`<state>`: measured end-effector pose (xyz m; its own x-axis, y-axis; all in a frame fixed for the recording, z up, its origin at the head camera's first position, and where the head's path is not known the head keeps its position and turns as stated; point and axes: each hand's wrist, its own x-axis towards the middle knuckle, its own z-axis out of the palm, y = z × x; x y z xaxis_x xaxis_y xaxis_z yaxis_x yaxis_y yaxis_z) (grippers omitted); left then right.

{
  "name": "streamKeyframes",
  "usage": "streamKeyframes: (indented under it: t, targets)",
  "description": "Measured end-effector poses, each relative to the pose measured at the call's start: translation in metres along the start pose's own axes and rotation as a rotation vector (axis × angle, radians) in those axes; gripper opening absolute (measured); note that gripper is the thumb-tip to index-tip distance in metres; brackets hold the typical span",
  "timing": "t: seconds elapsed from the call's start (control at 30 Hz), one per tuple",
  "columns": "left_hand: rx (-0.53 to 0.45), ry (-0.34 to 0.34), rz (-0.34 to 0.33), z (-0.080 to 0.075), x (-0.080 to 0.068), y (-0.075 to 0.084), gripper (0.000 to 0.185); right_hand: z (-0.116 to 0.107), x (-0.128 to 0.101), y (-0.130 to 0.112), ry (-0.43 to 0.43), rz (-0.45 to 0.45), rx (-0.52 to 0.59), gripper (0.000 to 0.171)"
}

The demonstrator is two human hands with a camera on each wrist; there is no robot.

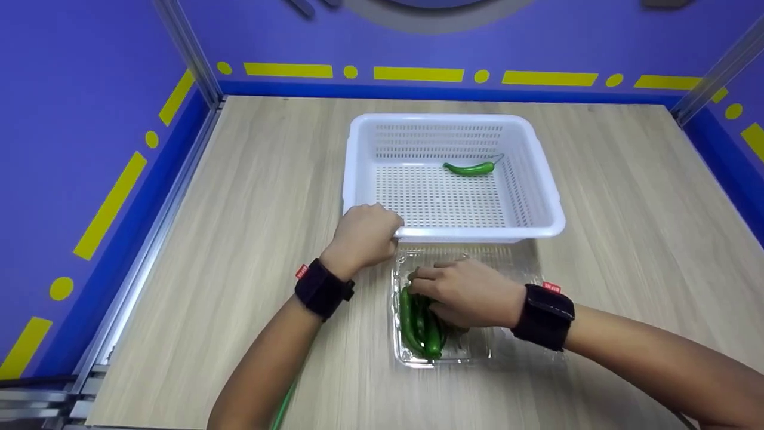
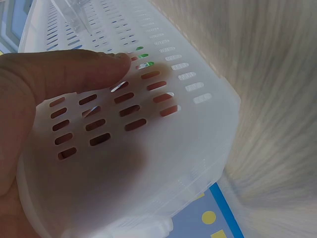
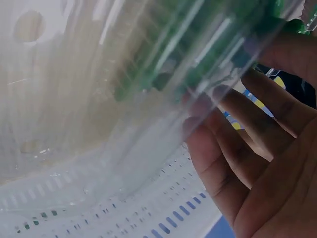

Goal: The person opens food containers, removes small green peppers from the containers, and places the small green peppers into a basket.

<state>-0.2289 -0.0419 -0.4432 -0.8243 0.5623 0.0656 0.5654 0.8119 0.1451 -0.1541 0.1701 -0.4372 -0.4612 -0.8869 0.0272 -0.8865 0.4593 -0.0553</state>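
Note:
My left hand (image 1: 367, 236) grips the near left corner of a white perforated basket (image 1: 453, 233). In the left wrist view, the thumb (image 2: 84, 72) lies along the basket's slotted outer wall. One green chili pepper (image 1: 474, 169) with a long stem lies inside, toward the far right. In front of the basket stands a clear plastic container (image 1: 412, 362) with several green chili peppers (image 1: 412, 325) on its left side. My right hand (image 1: 468, 292) reaches down into it over the peppers. Through blurred plastic in the right wrist view, its fingers (image 3: 213, 153) look spread and slightly bent; plastic and peppers partly hide the fingertips.
Both containers stand on a light wood-grain table (image 1: 256, 197). Blue panels (image 1: 54, 149) with yellow marks border it at the back and sides. A metal rail (image 1: 155, 239) runs along the left edge. A thin green strip (image 1: 283, 406) shows beside the left forearm.

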Motion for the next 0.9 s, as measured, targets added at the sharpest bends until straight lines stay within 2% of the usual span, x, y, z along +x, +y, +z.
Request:
streamKeyframes:
  t: [0.37,0.67,0.9]
  targets:
    - [-0.002,0.002,-0.002,0.0,0.0,0.0,0.026,0.011,0.01,0.008,-0.003,0.0,0.023,0.028]
    - [0.005,0.01,0.004,-0.001,0.0,0.001,0.026,0.013,0.015,0.013,-0.053,0.015,0.063,0.031]
    - [0.011,0.008,0.002,0.0,0.0,0.001,0.03,0.015,0.015,0.017,-0.065,-0.002,0.053,0.032]
